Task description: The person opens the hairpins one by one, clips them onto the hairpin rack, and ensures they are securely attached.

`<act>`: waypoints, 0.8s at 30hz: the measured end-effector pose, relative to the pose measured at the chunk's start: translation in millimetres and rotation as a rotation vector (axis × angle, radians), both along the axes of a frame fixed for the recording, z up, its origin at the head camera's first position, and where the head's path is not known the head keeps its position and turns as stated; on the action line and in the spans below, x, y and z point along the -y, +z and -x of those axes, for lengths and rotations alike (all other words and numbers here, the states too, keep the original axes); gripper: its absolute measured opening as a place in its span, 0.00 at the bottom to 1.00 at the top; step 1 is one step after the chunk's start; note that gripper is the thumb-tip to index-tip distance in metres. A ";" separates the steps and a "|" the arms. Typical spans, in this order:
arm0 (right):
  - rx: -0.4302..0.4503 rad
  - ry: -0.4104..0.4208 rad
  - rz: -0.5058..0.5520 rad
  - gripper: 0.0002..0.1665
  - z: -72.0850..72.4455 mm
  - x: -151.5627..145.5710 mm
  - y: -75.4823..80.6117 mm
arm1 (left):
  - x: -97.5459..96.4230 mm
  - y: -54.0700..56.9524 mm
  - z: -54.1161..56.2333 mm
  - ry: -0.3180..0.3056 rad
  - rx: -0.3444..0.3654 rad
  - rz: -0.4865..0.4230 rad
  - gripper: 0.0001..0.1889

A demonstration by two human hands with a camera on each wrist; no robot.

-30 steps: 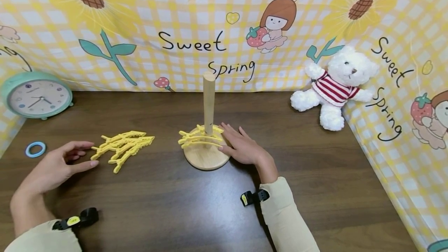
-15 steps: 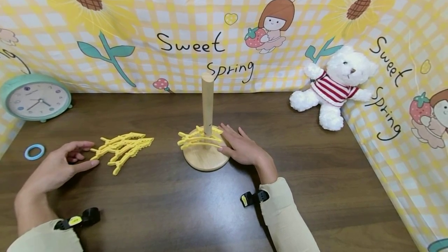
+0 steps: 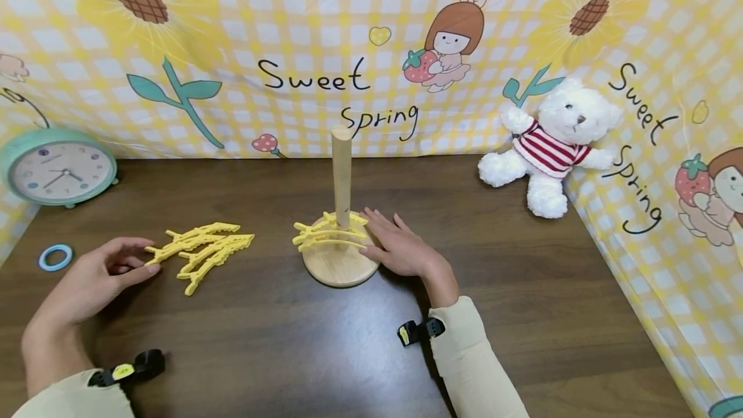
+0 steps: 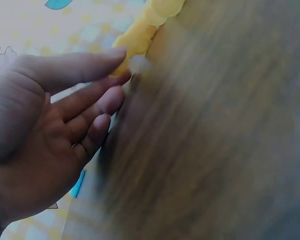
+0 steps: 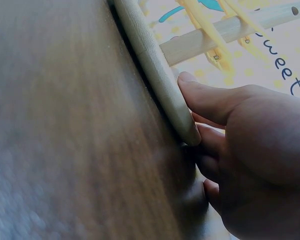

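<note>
My left hand [image 3: 93, 279] pinches the tail of a yellow hair clip [image 3: 165, 250] between thumb and index finger. The same clip [image 4: 135, 42] runs away from the fingertips in the left wrist view. Several similar hair clips [image 3: 217, 253] lie beside it on the table. At the centre stands a round wooden base [image 3: 340, 271] with an upright post [image 3: 342, 173]. A few yellow clips [image 3: 333, 236] are clamped round the lower post. My right hand [image 3: 403, 247] holds the base's right edge, its thumb on the rim [image 5: 155, 70] in the right wrist view.
A light-blue ring [image 3: 55, 257] lies left of my left hand. Behind it stands a mint alarm clock [image 3: 62, 169]. A white teddy bear [image 3: 551, 147] sits at the back right. A yellow checked cloth [image 3: 302, 31] hangs behind the brown table [image 3: 278, 353].
My left thumb and index finger have come together on the clip's tail, which has shifted slightly left. The right hand and stand keep their places. The head view has tilted slightly.
</note>
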State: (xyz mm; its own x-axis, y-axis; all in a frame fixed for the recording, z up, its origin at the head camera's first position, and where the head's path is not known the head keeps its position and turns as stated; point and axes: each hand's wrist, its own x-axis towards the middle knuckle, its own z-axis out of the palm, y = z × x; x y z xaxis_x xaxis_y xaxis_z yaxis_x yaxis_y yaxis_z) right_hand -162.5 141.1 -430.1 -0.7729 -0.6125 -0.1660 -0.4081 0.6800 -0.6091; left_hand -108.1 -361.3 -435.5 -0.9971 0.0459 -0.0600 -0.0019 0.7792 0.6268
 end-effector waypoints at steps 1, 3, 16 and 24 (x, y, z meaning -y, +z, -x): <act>0.000 0.002 0.002 0.41 -0.2 0.2 0.0 | 0.4 -0.5 -0.8 0.006 -0.001 -0.023 0.26; 0.000 0.004 0.006 0.41 -0.7 0.4 0.2 | 1.0 -0.9 -2.3 0.027 -0.006 -0.054 0.26; 0.006 -0.010 0.006 0.41 -0.4 0.6 -0.2 | 0.3 10.7 -2.5 0.101 -0.026 -0.173 0.20; 0.001 -0.001 -0.002 0.40 0.2 0.4 -0.4 | -11.7 19.4 -1.6 0.108 -0.133 -0.333 0.14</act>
State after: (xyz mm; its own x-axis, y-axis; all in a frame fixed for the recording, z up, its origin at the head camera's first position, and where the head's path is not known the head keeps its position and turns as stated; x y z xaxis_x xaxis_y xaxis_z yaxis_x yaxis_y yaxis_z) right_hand -162.7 140.7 -430.5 -0.7735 -0.6111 -0.1680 -0.4063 0.6816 -0.6085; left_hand -106.5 -349.5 -416.1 -0.9953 -0.0652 0.0711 0.0256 0.5321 0.8463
